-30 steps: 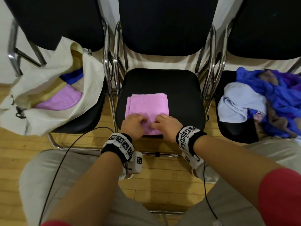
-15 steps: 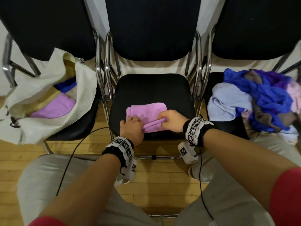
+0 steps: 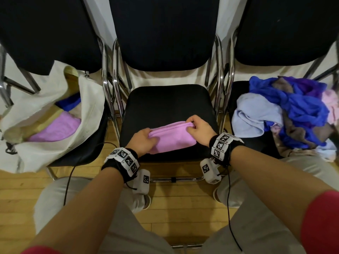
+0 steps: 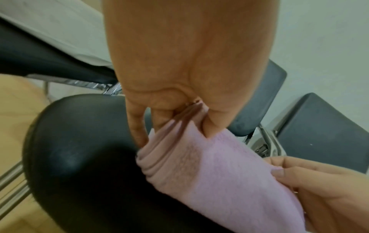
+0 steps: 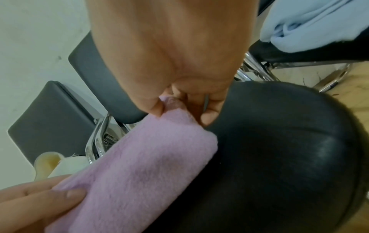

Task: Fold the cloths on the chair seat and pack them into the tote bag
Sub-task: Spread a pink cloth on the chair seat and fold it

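Folded pink cloth [image 3: 171, 137] on middle chair seat [image 3: 165, 101], near front edge; long axis runs left–right, right end tilted slightly toward the chair back. Left hand [image 3: 142, 141] pinches the left end, thumb over, fingers under the stacked layers. Right hand [image 3: 199, 130] pinches the far right corner between thumb and fingertips. Tote bag [image 3: 55, 125] on left chair, mouth open, folded cloths inside. Unfolded cloth pile [image 3: 286, 114] on right chair.
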The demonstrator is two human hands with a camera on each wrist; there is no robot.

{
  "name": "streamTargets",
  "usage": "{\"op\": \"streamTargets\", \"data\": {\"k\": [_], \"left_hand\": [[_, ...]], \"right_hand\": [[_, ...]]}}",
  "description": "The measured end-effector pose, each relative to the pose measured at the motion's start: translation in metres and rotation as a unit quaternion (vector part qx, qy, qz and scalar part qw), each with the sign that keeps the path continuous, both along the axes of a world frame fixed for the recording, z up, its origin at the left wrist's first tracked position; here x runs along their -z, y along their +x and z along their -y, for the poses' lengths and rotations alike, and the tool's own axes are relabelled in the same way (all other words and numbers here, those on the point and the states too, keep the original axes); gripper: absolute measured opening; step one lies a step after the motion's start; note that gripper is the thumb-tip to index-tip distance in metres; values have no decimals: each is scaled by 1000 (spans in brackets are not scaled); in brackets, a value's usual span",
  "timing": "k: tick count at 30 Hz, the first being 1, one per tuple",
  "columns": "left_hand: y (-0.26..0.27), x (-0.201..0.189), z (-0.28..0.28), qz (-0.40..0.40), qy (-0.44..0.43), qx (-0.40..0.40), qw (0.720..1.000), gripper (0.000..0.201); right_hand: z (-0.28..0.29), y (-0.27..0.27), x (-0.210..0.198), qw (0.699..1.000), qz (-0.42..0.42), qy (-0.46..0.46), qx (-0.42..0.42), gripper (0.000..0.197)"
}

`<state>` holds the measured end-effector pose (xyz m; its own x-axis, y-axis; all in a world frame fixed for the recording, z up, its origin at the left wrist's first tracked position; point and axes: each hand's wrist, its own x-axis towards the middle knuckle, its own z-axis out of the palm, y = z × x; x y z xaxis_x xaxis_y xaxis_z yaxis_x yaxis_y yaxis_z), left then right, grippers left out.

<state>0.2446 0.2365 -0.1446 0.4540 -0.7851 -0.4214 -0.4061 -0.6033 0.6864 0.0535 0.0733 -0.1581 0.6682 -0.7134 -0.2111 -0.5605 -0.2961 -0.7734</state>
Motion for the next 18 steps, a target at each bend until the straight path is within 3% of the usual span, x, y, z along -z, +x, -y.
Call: {"op": "streamTargets", "data": {"k": [11,18], "left_hand": [[12,35,23,92,31,-111,989,24],[20,31,26,4,54,-190,980,35]], "right_hand": [[1,38,17,989,-124,-57,63,28],[5,51,9,959,-267,-63,66,46]]}}
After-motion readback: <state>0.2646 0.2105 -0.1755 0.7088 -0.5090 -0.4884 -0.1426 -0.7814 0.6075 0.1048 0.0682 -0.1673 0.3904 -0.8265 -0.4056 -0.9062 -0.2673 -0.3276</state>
